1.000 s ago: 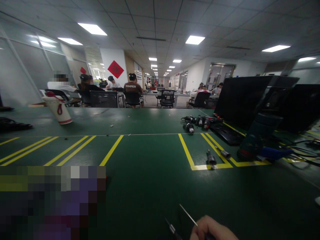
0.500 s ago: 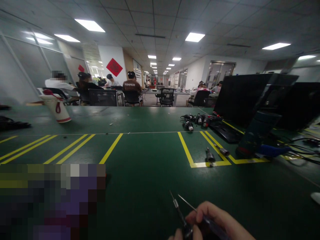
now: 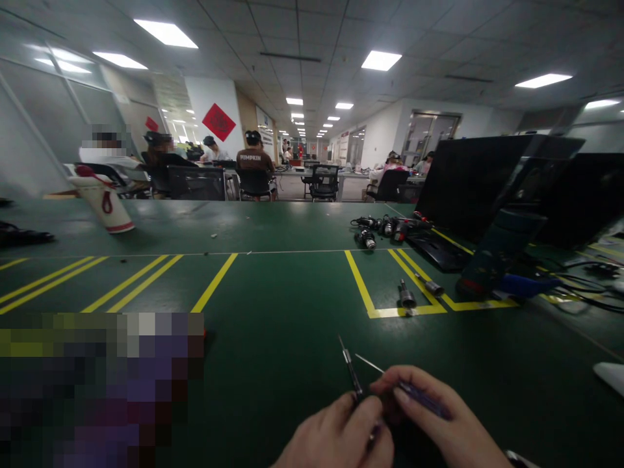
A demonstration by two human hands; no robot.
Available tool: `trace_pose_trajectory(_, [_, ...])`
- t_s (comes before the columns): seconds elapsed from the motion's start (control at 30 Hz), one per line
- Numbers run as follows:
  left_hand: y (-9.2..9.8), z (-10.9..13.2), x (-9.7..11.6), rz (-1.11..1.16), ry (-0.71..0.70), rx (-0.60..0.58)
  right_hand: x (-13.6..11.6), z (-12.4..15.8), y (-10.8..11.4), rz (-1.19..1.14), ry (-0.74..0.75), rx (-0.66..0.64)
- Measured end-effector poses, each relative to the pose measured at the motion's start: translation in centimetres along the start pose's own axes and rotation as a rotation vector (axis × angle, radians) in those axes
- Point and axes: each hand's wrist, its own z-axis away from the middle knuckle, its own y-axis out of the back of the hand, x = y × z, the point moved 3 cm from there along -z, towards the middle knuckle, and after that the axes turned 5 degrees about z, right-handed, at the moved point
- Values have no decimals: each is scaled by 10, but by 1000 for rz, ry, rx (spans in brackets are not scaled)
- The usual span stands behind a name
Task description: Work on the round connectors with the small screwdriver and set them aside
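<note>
Above the green table (image 3: 273,351), the left hand (image 3: 336,432) and right hand (image 3: 433,403) are coming farther into view than half a second ago. The left is gripping a dark screwdriver (image 3: 351,372); just beside it, the right is pinching a purple-handled screwdriver (image 3: 423,398). Good handling means they are holding the handles firmly and keeping fingers clear of both tips.

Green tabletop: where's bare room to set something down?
Middle, between yellow tape strips beyond the left hand; right, between the right hand and white rounded object. Crowded: around the flat black monitor and dark green cylindrical bottle.
</note>
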Motion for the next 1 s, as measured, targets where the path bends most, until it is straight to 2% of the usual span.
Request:
trace_pose_trajectory(0.07, [13,-8,0,88,-48,14,-1,0,5,9,1,122])
trace_pose_trajectory(0.13, [26,-12,-3,265,30,99,-3,2,11,67,38,232])
trace_pose_trajectory(0.2, [33,-14,-9,463,201,152,-8,5,15,139,97,305])
trace_pose_trajectory(0.3, [32,-15,-13,774,440,217,-14,9,15,307,176,260])
trace_pose_trajectory(0.37, [29,-16,-12,927,536,218,-18,12,11,486,272,190])
trace_pose_trajectory(0.5, [30,-19,-6,1070,636,226,-26,19,4,708,494,135])
trace_pose_trajectory(0.6, [31,-19,-5,1116,666,227,-29,21,1,732,539,125])
trace_pose_trajectory(0.7, [29,-17,-6,1137,662,230,-25,19,2,705,480,107])
trace_pose_trajectory(0.77, [28,-16,-8,1160,650,241,-18,15,4,607,361,103])
trace_pose_trajectory(0.9, [27,-15,-11,1193,682,275,-1,2,4,120,0,122])
trace_pose_trajectory(1.0, [28,-16,-12,1195,709,318,-5,-2,-1,-222,-152,151])
